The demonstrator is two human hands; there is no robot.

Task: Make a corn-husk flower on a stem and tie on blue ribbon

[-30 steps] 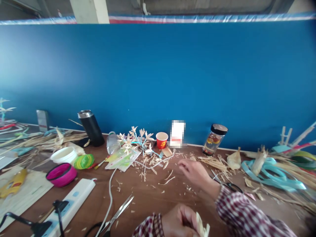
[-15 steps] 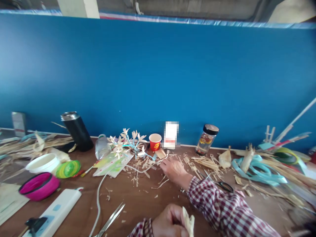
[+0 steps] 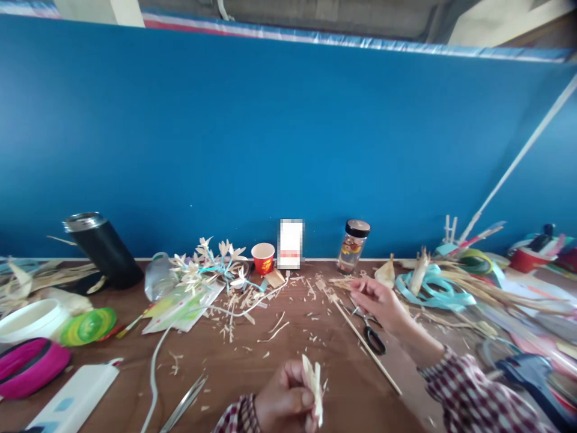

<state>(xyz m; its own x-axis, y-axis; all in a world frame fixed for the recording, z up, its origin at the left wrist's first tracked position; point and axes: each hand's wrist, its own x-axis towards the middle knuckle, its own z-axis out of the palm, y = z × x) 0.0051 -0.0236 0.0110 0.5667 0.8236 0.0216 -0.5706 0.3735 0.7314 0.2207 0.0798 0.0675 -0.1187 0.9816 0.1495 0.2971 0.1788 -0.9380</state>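
Between the thumb and fingers of my left hand [image 3: 288, 397], at the bottom middle, are pale dried husk pieces [image 3: 314, 385] standing upright. My right hand [image 3: 377, 300] is farther back, over the right side of the table, its fingertips pinched together. Something thin and pale shows at those fingertips, too small to name. Just below that hand lie black-handled scissors [image 3: 374, 340], their blades partly hidden by the fingers. A long thin stick [image 3: 367, 346] runs diagonally beside them. Metal tweezers or scissor blades [image 3: 186, 403] lie left of my left hand.
Husk flowers [image 3: 211, 264] on blue stems, a red paper cup [image 3: 262, 258] and a lidded glass jar [image 3: 354, 245] stand along the blue partition [image 3: 288, 132]. A white cable [image 3: 155, 361] crosses the left. Blue ribbon [image 3: 435, 288] and a glue gun [image 3: 536, 376] lie right.
My right hand has moved right, from the scraps near the cable end to above the black-handled scissors. My left hand still holds the husk pieces. The view has turned right.
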